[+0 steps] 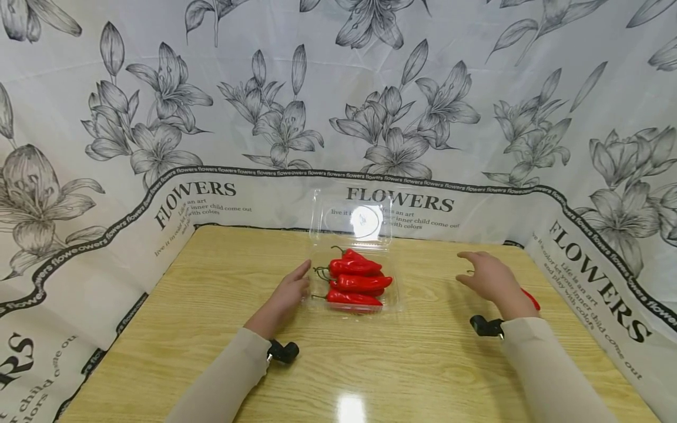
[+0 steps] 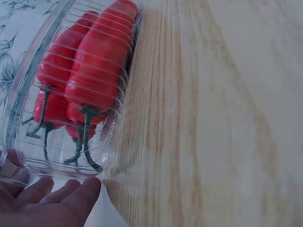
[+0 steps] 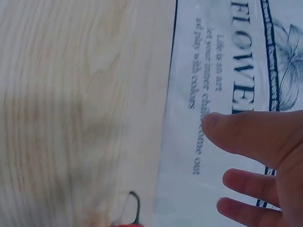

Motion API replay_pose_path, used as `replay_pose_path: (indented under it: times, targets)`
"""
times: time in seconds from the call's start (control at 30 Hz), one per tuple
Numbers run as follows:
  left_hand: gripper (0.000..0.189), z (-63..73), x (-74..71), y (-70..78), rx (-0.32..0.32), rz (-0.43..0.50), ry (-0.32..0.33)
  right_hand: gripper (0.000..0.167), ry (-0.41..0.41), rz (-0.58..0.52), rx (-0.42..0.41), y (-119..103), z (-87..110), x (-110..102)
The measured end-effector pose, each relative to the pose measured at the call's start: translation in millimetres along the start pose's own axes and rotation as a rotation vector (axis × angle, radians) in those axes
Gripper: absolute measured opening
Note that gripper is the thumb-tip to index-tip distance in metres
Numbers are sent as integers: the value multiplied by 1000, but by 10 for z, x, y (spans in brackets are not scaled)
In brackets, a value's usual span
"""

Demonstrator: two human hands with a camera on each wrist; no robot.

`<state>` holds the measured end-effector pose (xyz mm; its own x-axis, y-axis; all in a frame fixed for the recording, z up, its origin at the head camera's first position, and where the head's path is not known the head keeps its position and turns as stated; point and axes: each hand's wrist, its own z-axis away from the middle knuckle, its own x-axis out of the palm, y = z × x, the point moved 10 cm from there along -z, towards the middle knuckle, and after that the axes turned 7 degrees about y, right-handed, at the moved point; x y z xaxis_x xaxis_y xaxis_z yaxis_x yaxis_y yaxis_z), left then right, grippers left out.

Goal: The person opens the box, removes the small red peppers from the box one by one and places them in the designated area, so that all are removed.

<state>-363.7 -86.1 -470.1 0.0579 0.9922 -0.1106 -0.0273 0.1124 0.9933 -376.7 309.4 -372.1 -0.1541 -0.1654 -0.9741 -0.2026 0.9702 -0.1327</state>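
Several red peppers with green stems (image 1: 359,283) lie stacked in a clear plastic clamshell box (image 1: 394,299), its lid (image 1: 322,202) standing raised at the back. My left hand (image 1: 288,294) is at the box's left side, fingers extended. In the left wrist view, its fingertips (image 2: 90,187) lie against the end wall, near the pepper stems. Another digit shows partly through the plastic. To the right, my right hand (image 1: 489,282) hovers with fingers spread and nothing held. A single red pepper (image 1: 530,298) lies near that hand, mostly hidden by it; its stem and top edge (image 3: 130,225) show in the right wrist view.
The wooden table (image 1: 370,364) extends around the box. A white flower-printed cloth (image 1: 285,200) hangs behind the table and along both sides. Each wrist wears a small black camera mount, seen at the left wrist (image 1: 284,351) and right wrist (image 1: 485,326).
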Motion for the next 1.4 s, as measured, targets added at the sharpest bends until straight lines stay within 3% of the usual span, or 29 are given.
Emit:
replay_pose_path:
  times: [0.4,0.63,0.87,1.4]
  targets:
    - [61,9,9,11,1,27,1,64,-4,-77,-41,-415,4,-112]
    - [61,13,10,50,49,6,-6,63,-13,-116,-75,-618,11,-120]
    - [59,29,9,7,-14,15,2,61,-5,-139,-94,-797,-2,-100]
    - [60,33,9,11,-15,32,23,59,19,-171,-175,-1246,-15,-58]
